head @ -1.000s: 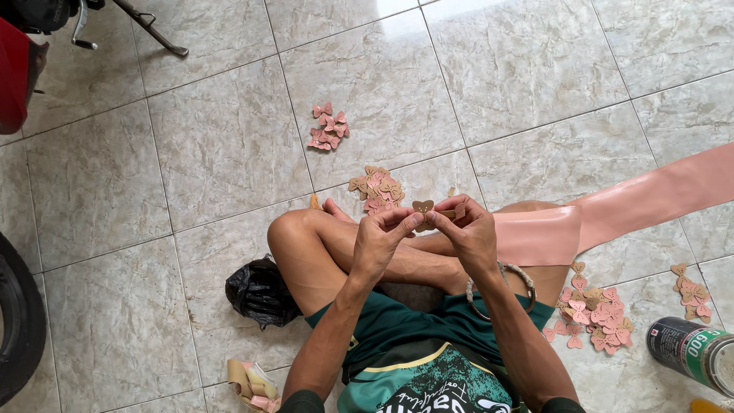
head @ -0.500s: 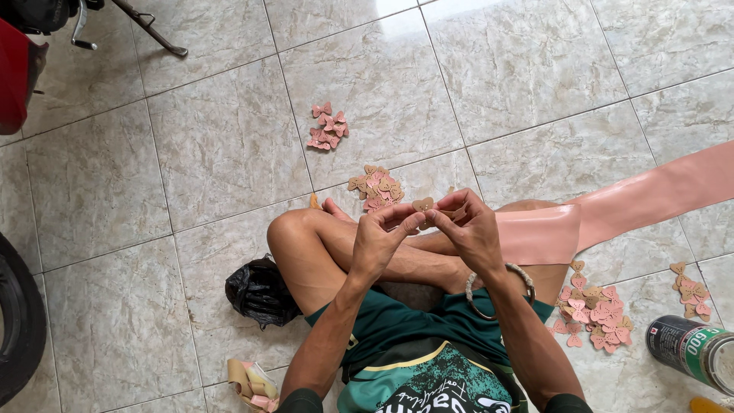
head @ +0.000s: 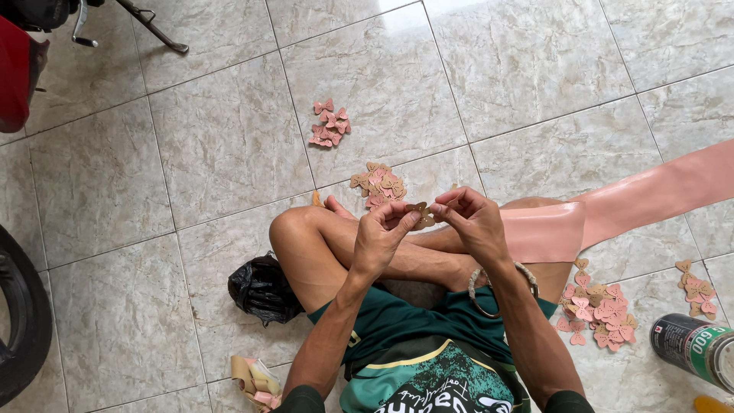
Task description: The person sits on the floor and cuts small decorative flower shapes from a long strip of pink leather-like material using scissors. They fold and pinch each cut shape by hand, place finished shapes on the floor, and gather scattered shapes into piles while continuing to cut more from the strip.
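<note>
Over the last second little changes: the left hand (head: 380, 233) and right hand (head: 470, 222) stay pinched shut on one small tan cutout (head: 418, 214). A pile of cutouts (head: 378, 183) lies at eleven o'clock on the floor (head: 191, 153), so the fiddling goes on.

You're sitting cross-legged, both forearms reaching forward over your knees. Your left hand (head: 382, 237) and right hand (head: 474, 222) are meeting fingertip to fingertip, fingers curling inward and pinching, wrists lifting just above your shins.
</note>
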The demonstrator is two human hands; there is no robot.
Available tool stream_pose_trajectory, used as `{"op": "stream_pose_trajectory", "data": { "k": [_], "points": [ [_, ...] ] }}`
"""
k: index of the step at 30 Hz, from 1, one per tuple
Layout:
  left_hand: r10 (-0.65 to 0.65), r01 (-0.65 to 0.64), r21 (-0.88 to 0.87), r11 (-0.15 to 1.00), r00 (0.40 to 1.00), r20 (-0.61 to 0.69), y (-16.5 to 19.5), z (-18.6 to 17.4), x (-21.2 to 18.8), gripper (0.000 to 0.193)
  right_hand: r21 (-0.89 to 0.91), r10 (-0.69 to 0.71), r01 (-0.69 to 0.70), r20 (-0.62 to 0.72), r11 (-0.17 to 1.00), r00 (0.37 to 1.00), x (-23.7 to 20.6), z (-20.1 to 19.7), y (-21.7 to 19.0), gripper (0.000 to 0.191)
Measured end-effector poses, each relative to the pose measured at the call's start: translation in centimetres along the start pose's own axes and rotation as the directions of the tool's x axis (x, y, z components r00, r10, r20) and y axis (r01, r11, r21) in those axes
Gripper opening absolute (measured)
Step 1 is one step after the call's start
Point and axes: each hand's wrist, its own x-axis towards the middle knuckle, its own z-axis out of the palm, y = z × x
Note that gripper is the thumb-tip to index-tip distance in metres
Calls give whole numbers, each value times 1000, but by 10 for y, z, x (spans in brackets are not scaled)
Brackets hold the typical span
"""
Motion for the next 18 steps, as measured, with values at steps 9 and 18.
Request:
{"op": "stream_pose_trajectory", "data": {
  "k": [9, 18],
  "points": [
    [226, -151, 258, 954, 929, -293, -1, 21, 0, 21, -414, -343, 260, -142, 873, 928, -20, 36, -6, 18],
    [410, -261, 411, 873, 850, -332, 9, 33, -7, 30, -558, -557, 401, -137, 727, 819, -29, 54, -11, 24]
  ]
}}
